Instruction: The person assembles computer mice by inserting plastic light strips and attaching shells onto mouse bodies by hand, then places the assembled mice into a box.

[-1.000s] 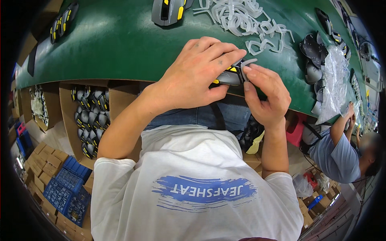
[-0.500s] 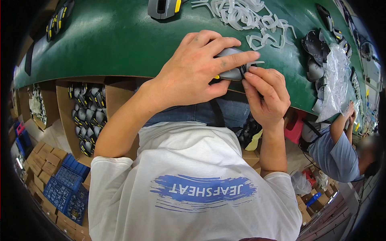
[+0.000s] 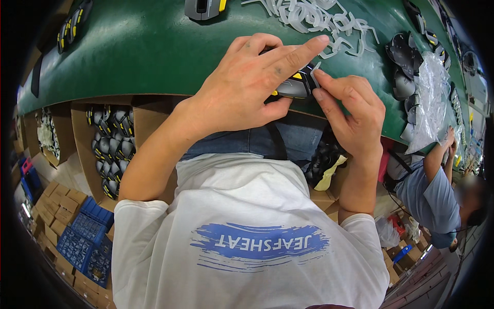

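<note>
My left hand point(image 3: 247, 85) is closed around a grey and black plastic shell with yellow accents point(image 3: 294, 87), above the table's near edge. Its index finger is raised off the shell and its thumb presses the near side. At the shell's right end, my right hand point(image 3: 356, 105) pinches a thin translucent plastic strip point(image 3: 315, 69) between thumb and forefinger, against the shell's edge. Whether the strip sits in the shell cannot be made out. Just beyond lies a loose pile of similar bent translucent strips point(image 3: 303, 18). My left palm hides much of the shell.
Another grey, black and yellow shell point(image 3: 206, 9) lies at the table's far side. To the right are dark shells point(image 3: 403, 64) and a clear plastic bag point(image 3: 431, 100). A cardboard box point(image 3: 80, 136) of shells stands at lower left. A co-worker's sleeve point(image 3: 427, 185) is at right.
The shell has turned, so its black and yellow end now shows. My left index finger has lifted off it. My right hand has shifted slightly right, still pinching at the shell's end.
</note>
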`<state>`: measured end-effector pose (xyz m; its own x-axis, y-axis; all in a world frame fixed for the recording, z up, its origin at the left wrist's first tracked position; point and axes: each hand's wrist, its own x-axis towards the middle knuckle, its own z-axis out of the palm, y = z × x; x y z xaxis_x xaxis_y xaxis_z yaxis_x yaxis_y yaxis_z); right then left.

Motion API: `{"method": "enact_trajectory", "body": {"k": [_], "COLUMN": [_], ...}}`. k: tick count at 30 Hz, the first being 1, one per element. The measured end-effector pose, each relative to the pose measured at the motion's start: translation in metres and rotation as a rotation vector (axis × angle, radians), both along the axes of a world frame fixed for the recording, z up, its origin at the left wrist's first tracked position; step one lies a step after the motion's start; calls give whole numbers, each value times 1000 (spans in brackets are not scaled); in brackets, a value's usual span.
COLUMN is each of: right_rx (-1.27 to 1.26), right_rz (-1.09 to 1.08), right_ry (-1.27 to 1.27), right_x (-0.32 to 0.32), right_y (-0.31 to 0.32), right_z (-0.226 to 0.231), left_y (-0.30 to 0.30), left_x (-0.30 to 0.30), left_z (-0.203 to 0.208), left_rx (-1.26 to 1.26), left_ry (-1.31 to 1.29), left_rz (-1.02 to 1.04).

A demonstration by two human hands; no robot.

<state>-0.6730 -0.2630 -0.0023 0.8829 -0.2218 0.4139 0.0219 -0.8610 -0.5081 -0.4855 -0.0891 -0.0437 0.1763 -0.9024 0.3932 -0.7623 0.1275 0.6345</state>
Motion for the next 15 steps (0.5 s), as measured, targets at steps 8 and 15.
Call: {"method": "enact_trajectory", "body": {"k": [8,15], "right_rx": [64,105], "right_rz": [-56,-26], "right_ry": [30,10], "right_x": [-1,7], "right_y": [3,2], "right_z": [0,-3], "left_y": [0,-1], "left_x": [-1,-2], "left_z": [2,0], "left_rx": [44,-17], "left_ry": [1,19], "left_rz": [4,14]}}
